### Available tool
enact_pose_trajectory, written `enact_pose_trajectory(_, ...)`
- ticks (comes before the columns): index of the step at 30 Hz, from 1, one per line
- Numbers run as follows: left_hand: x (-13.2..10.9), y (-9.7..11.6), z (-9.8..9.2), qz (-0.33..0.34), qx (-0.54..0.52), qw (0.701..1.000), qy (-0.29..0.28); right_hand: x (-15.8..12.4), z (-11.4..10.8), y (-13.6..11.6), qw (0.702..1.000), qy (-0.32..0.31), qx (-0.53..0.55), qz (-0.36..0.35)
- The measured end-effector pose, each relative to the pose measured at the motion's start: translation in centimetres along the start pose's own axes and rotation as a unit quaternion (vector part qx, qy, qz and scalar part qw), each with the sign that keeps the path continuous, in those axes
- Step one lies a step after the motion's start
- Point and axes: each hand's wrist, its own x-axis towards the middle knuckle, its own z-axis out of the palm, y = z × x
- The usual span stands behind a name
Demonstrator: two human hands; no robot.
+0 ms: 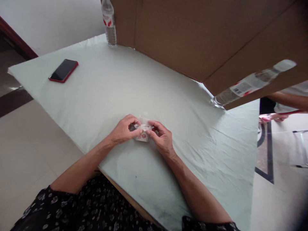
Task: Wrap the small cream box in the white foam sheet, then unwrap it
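Note:
A small white packet (143,136) with reddish print and a clear, filmy upper edge is between my two hands, low over the middle of the table. My left hand (127,130) pinches its left side between thumb and fingers. On the opposite side, the thumb and fingers of my right hand (160,136) close on its right edge. The packet's contents cannot be made out, and my fingertips cover part of its top.
A pale green cloth covers the table (96,93). A red-cased phone (64,70) lies at the left. Beyond stands a large brown cardboard panel (168,35), with one water bottle (109,22) at its left and another bottle (250,85) at its right. Another person's arm (288,100) shows far right.

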Motion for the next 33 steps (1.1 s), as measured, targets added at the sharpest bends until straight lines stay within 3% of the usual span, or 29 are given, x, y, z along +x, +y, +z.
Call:
enact_pose_trajectory(3, 0.0, -0.4, 0.0, 0.003, -0.002, 1.000, 0.022, -0.1, 0.0, 0.0, 1.000, -0.001, -0.003, -0.018)
enact_pose_trajectory(9, 0.0, -0.6, 0.1, -0.034, -0.147, 0.985, -0.082, -0.5, -0.1, 0.5, 1.000, 0.000, -0.007, -0.021)
enact_pose_trajectory(15, 0.1, -0.5, 0.3, -0.025, -0.204, 0.975, -0.080, -0.5, -0.1, 1.4, 0.997, -0.046, 0.057, 0.011)
enact_pose_trajectory(19, 0.0, -0.6, 0.4, -0.042, -0.227, 0.969, -0.091, -0.6, 0.1, 1.0, 0.994, -0.062, 0.067, 0.062)
enact_pose_trajectory(25, -0.1, -0.4, 0.3, -0.060, -0.230, 0.966, -0.105, -0.9, 0.6, 0.1, 0.990, -0.025, 0.079, 0.115)
enact_pose_trajectory(33, -0.1, 0.4, -0.2, -0.100, -0.229, 0.961, -0.119, -0.9, 0.6, -0.1, 0.992, -0.026, 0.051, 0.113)
